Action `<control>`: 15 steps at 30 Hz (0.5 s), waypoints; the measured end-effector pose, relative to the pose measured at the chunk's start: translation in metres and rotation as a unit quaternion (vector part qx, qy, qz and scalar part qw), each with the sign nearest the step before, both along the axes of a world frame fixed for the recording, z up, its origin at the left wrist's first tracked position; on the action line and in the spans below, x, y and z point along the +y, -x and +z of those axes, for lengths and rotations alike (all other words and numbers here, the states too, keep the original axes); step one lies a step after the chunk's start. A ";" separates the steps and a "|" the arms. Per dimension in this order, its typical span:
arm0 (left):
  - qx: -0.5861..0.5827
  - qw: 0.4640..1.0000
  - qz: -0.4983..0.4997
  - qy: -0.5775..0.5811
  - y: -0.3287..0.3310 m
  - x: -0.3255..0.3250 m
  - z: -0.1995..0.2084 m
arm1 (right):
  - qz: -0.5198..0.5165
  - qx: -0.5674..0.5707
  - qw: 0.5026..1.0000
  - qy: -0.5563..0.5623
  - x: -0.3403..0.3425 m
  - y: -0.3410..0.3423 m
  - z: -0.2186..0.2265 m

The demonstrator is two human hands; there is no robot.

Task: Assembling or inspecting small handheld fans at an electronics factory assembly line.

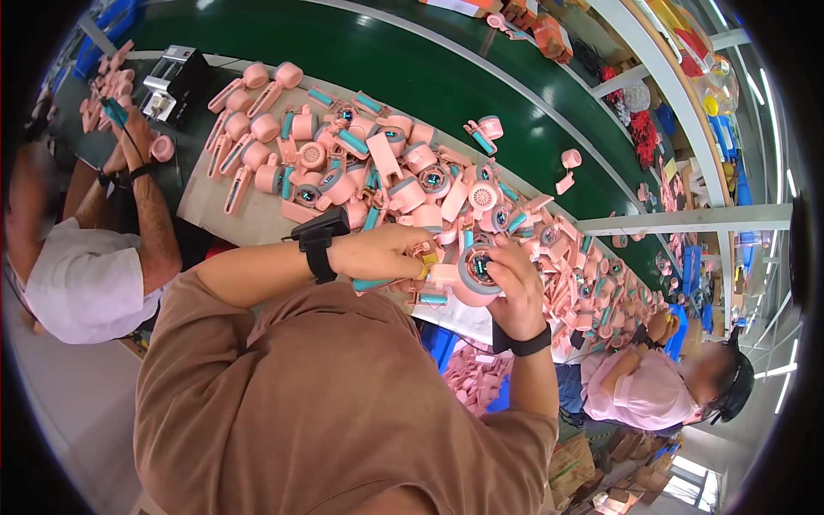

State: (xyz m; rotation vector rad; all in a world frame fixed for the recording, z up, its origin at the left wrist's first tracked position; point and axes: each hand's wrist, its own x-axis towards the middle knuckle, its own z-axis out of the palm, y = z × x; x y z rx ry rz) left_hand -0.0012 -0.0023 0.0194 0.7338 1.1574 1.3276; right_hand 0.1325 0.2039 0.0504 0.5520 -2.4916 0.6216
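A pink handheld fan body (472, 290) is between my hands at the table's near edge, its round head turned up to show a dark circuit board inside a grey rim. Around that head curve the fingers of my right hand (517, 287). My left hand (382, 255) pinches close to the neck, with something small and yellow (425, 262) at its fingertips. Under the left hand a teal cylindrical battery (371, 284) shows in part; whether that hand grips it is hidden. Pink fan bodies with teal batteries lie heaped just beyond both hands.
More pink fan parts (483, 196) spread along the table. A green conveyor belt (395, 51) runs behind, carrying a few units. A black machine (174, 79) stands far left. Below the table a blue bin (441, 345) holds pink pieces. One co-worker (94, 266) sits left, another (644, 386) right.
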 end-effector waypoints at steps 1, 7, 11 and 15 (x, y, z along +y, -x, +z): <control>0.000 1.000 -0.003 0.000 0.000 0.000 0.001 | -0.003 0.000 1.000 0.000 0.000 0.000 0.000; 0.303 0.952 0.025 -0.014 -0.002 0.001 -0.004 | -0.026 -0.129 0.991 0.040 -0.013 -0.004 0.017; 0.348 0.937 0.020 0.004 -0.006 0.005 0.004 | -0.048 -0.218 0.969 0.108 -0.021 0.000 0.034; 0.398 0.917 0.012 0.015 -0.007 0.010 0.000 | -0.061 -0.274 0.955 0.098 -0.016 -0.001 0.033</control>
